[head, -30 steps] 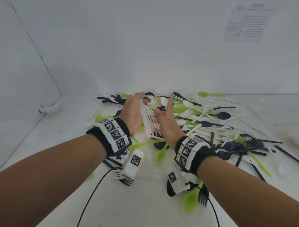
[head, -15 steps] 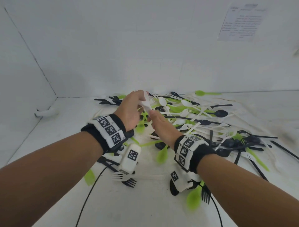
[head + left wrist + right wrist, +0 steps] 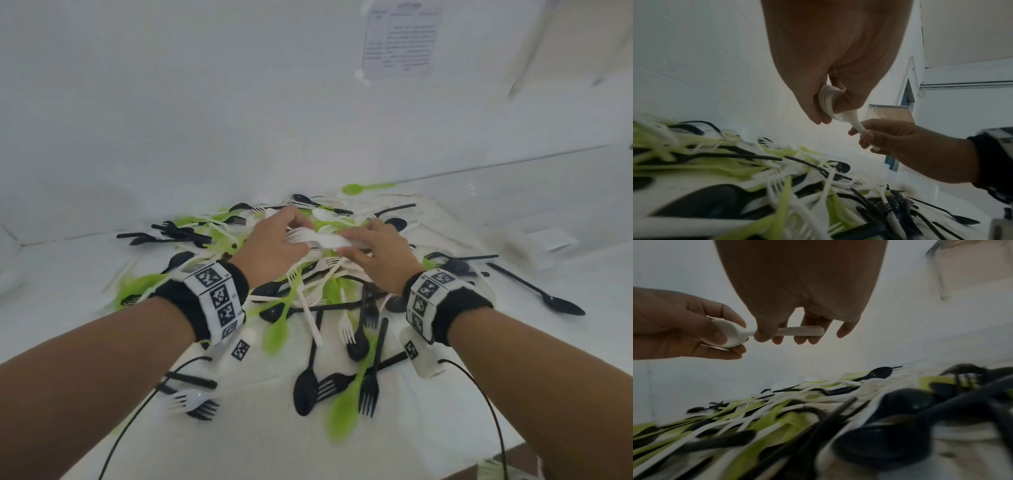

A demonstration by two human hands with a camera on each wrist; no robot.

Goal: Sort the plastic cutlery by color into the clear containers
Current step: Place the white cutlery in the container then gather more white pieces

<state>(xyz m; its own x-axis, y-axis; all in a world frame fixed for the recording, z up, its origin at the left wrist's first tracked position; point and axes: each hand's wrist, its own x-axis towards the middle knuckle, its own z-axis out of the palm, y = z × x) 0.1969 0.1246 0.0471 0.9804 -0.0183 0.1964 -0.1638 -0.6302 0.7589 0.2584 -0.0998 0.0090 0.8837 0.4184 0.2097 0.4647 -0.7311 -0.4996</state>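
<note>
A stack of white cutlery (image 3: 322, 240) hangs above the mixed pile (image 3: 308, 294) on the desk (image 3: 479, 394). The left hand (image 3: 274, 245) grips its bowl end with curled fingers (image 3: 719, 316). The right hand (image 3: 376, 253) pinches the handles.

both forearms extended forward, left hand (image 3: 274, 245) and right hand (image 3: 378, 255) close together, fingers (image 3: 764, 335) curled, pinching

White tabletop (image 3: 428, 425) under a jumbled heap of black, green and white plastic cutlery (image 3: 308, 308)
</note>
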